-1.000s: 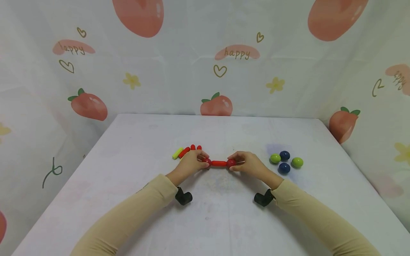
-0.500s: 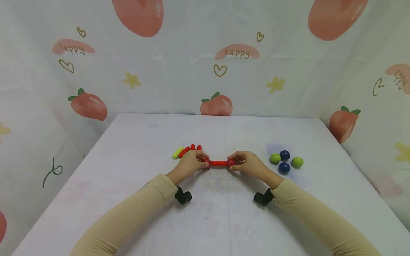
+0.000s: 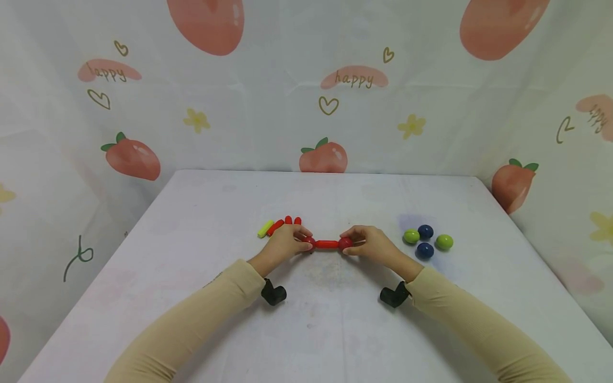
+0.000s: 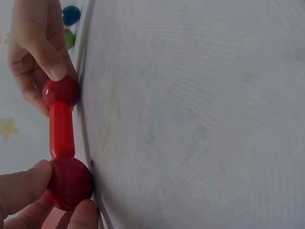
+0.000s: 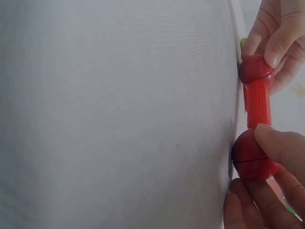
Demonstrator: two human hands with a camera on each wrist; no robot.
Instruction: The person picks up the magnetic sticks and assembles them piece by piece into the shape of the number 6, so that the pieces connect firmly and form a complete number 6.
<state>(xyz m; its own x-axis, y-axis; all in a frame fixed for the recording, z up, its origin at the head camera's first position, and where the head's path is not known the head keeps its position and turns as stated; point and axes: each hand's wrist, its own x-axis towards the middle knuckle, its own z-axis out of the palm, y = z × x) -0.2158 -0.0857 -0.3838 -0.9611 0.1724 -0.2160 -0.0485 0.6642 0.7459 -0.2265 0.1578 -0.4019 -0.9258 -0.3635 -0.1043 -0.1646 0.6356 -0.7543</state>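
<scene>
A bright red rod (image 3: 328, 244) joins two dark red balls in one dumbbell-like piece, low over the table. My left hand (image 3: 286, 244) pinches the left ball (image 4: 70, 184) between thumb and fingers. At the other end, my right hand (image 3: 374, 246) grips the right ball (image 5: 251, 155) the same way. The rod's ends meet both balls, and how deep they sit inside cannot be seen. Just behind my left hand lie a yellow rod (image 3: 265, 229), a red rod (image 3: 275, 227) and further red pieces, partly covered by that hand.
Right of my right hand rest two green balls (image 3: 444, 242) and two dark blue balls (image 3: 424, 250) on the white table (image 3: 316, 330). A printed cloth (image 3: 268, 106) hangs behind the table's back edge. Black wrist-worn pieces (image 3: 274, 293) sit under both sleeves.
</scene>
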